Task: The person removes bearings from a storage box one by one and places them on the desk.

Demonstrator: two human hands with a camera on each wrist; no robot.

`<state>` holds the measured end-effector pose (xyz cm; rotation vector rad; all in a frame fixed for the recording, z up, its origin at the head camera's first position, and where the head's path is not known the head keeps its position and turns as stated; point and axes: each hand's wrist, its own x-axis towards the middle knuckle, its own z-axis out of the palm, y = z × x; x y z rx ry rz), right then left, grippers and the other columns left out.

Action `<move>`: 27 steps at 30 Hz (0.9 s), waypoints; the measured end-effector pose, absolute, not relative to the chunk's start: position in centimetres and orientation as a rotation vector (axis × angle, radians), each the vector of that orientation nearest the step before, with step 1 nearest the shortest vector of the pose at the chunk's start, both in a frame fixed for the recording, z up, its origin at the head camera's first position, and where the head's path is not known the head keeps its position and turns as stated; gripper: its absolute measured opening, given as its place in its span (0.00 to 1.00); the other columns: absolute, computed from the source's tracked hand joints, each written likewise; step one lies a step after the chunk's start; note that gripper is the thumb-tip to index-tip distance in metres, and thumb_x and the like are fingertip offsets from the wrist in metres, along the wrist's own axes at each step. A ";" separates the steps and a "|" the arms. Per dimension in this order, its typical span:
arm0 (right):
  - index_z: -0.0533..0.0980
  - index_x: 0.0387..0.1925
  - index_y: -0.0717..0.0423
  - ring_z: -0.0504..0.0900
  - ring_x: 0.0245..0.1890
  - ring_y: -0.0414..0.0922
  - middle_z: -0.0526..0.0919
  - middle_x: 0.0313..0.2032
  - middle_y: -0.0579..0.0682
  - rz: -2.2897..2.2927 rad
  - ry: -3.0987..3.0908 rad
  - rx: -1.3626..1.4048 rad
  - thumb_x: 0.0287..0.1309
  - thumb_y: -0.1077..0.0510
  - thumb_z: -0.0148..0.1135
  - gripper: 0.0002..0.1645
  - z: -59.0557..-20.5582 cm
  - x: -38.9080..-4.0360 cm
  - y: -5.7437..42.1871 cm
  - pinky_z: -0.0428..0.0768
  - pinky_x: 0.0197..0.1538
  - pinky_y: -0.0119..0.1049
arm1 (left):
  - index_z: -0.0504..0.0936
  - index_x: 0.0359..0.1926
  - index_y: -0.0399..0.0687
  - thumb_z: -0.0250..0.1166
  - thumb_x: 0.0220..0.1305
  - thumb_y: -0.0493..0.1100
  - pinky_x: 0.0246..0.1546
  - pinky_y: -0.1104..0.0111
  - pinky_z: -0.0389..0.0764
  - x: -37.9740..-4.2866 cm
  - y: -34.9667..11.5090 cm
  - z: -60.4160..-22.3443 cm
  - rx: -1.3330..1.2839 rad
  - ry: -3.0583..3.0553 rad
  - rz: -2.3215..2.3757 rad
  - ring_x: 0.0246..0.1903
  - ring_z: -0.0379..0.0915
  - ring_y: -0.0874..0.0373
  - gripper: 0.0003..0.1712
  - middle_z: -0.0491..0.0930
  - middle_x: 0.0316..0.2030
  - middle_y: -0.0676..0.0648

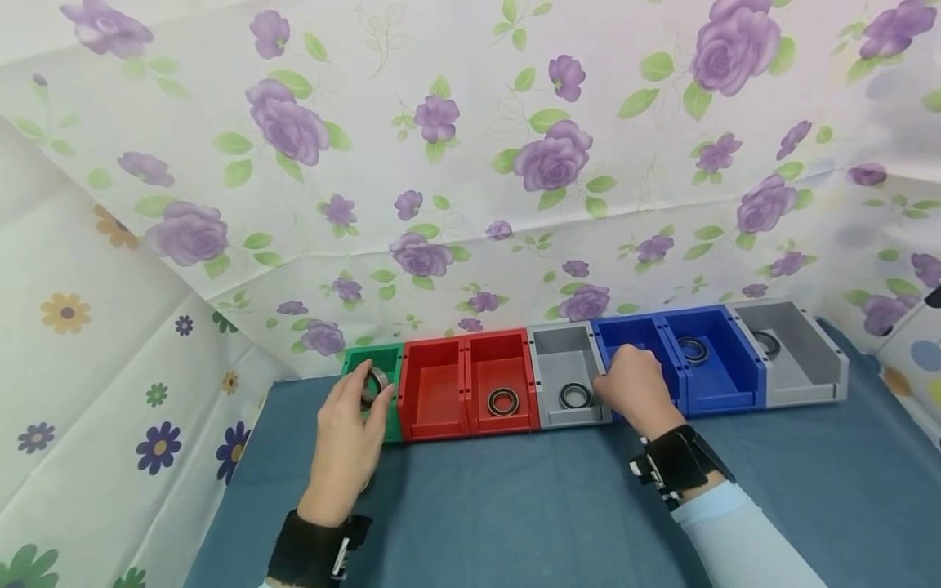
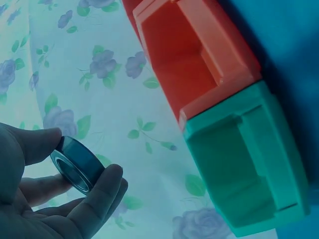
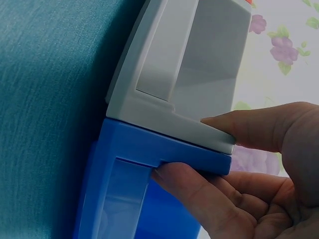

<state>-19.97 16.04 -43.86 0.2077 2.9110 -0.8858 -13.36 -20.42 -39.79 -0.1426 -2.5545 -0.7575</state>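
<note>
My left hand [image 1: 341, 445] grips a metal ball bearing [image 2: 84, 162] between thumb and fingers, above the green bin [image 2: 281, 154] at the row's left end. In the left wrist view the bearing is tilted and apart from the bin. My right hand [image 1: 638, 388] pinches the adjoining walls of the middle grey bin [image 3: 149, 107] and the blue bin [image 3: 129, 142] beside it. Its thumb lies on the grey side, its fingers on the blue side. Another bearing [image 1: 564, 396] lies in that grey bin, left of the hand. The hand partly hides the blue bin's inside.
Two red bins [image 1: 435, 384] stand between the green and grey ones; the right one holds a bearing [image 1: 492, 402]. Further right, bearings lie in a second blue bin [image 1: 724, 400] and an end grey bin [image 1: 809, 390]. A flowered cloth [image 1: 456, 163] hangs behind the row.
</note>
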 end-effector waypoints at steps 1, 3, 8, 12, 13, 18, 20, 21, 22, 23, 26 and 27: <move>0.66 0.11 0.54 0.71 0.13 0.44 0.64 0.11 0.46 -0.885 2.913 0.204 0.49 0.55 0.59 0.18 -43.9 -20.0 16.1 0.69 0.15 0.34 | 0.66 0.64 0.46 0.61 0.62 0.51 0.32 0.67 0.79 -13.3 -20.5 -39.9 -0.145 -2.553 -0.756 0.36 0.69 0.60 0.32 0.72 0.46 0.46; 0.66 0.11 0.54 0.71 0.13 0.44 0.64 0.11 0.46 -0.884 2.917 0.198 0.49 0.55 0.60 0.18 -43.9 -19.9 16.1 0.69 0.15 0.34 | 0.67 0.64 0.47 0.63 0.61 0.49 0.31 0.69 0.78 -13.1 -20.6 -40.3 -0.149 -2.550 -0.759 0.36 0.68 0.60 0.31 0.72 0.44 0.47; 0.66 0.11 0.54 0.71 0.13 0.44 0.63 0.10 0.46 -0.884 2.937 0.178 0.49 0.56 0.59 0.18 -43.9 -19.9 16.1 0.69 0.15 0.34 | 0.69 0.62 0.47 0.65 0.59 0.47 0.31 0.68 0.77 -12.6 -20.8 -41.1 -0.150 -2.557 -0.767 0.37 0.68 0.60 0.30 0.71 0.50 0.47; 0.66 0.11 0.54 0.71 0.13 0.44 0.64 0.11 0.46 -0.883 2.938 0.172 0.49 0.56 0.60 0.18 -43.9 -19.9 16.2 0.69 0.15 0.34 | 0.70 0.61 0.48 0.66 0.58 0.45 0.34 0.66 0.78 -12.1 -21.0 -41.9 -0.174 -2.576 -0.752 0.39 0.68 0.58 0.30 0.69 0.54 0.47; 0.66 0.11 0.54 0.71 0.13 0.44 0.64 0.11 0.46 -0.883 2.937 0.172 0.49 0.56 0.60 0.18 -44.0 -19.9 16.2 0.69 0.15 0.34 | 0.70 0.60 0.48 0.66 0.57 0.44 0.35 0.65 0.78 -12.0 -21.1 -42.1 -0.187 -2.578 -0.744 0.40 0.69 0.58 0.30 0.69 0.55 0.47; 0.65 0.10 0.53 0.70 0.12 0.44 0.61 0.10 0.45 -0.896 2.947 0.156 0.49 0.56 0.59 0.18 -44.1 -20.0 16.2 0.68 0.14 0.34 | 0.72 0.58 0.47 0.68 0.54 0.41 0.36 0.64 0.78 -11.6 -21.5 -43.3 -0.218 -2.603 -0.714 0.41 0.70 0.56 0.28 0.69 0.54 0.46; 0.65 0.10 0.53 0.69 0.12 0.44 0.60 0.10 0.44 -0.899 2.958 0.149 0.48 0.56 0.59 0.19 -44.1 -20.0 16.3 0.68 0.14 0.34 | 0.73 0.56 0.47 0.68 0.53 0.40 0.36 0.64 0.78 -11.4 -21.5 -43.9 -0.214 -2.624 -0.709 0.42 0.70 0.55 0.28 0.69 0.54 0.46; 0.65 0.09 0.53 0.69 0.12 0.44 0.59 0.10 0.44 -0.901 2.962 0.152 0.48 0.56 0.59 0.18 -44.1 -20.0 16.3 0.67 0.14 0.34 | 0.73 0.56 0.47 0.69 0.53 0.40 0.37 0.63 0.78 -11.3 -21.4 -44.3 -0.208 -2.637 -0.703 0.44 0.70 0.55 0.28 0.69 0.53 0.46; 0.65 0.09 0.53 0.69 0.12 0.44 0.59 0.10 0.44 -0.900 2.965 0.144 0.48 0.56 0.59 0.19 -44.1 -20.0 16.3 0.67 0.14 0.34 | 0.73 0.56 0.48 0.69 0.52 0.40 0.38 0.63 0.78 -11.2 -21.4 -44.6 -0.201 -2.651 -0.697 0.46 0.70 0.55 0.28 0.69 0.53 0.46; 0.65 0.09 0.53 0.69 0.12 0.44 0.59 0.10 0.44 -0.902 2.965 0.146 0.48 0.56 0.59 0.18 -44.1 -20.0 16.3 0.67 0.14 0.34 | 0.74 0.55 0.48 0.69 0.52 0.39 0.39 0.62 0.78 -11.1 -21.3 -45.0 -0.193 -2.665 -0.696 0.47 0.69 0.55 0.28 0.69 0.53 0.46; 0.65 0.10 0.53 0.69 0.12 0.44 0.59 0.10 0.44 -0.895 2.962 0.147 0.48 0.56 0.59 0.18 -44.2 -20.0 16.2 0.67 0.14 0.34 | 0.74 0.55 0.49 0.69 0.51 0.39 0.42 0.61 0.77 -10.8 -21.1 -45.9 -0.166 -2.723 -0.692 0.50 0.69 0.54 0.27 0.69 0.52 0.47; 0.65 0.10 0.53 0.68 0.12 0.44 0.59 0.10 0.44 -0.895 2.962 0.147 0.48 0.56 0.59 0.18 -44.2 -20.0 16.2 0.67 0.14 0.34 | 0.74 0.55 0.49 0.69 0.51 0.39 0.43 0.60 0.76 -10.7 -21.0 -46.2 -0.157 -2.744 -0.692 0.51 0.68 0.54 0.27 0.69 0.52 0.47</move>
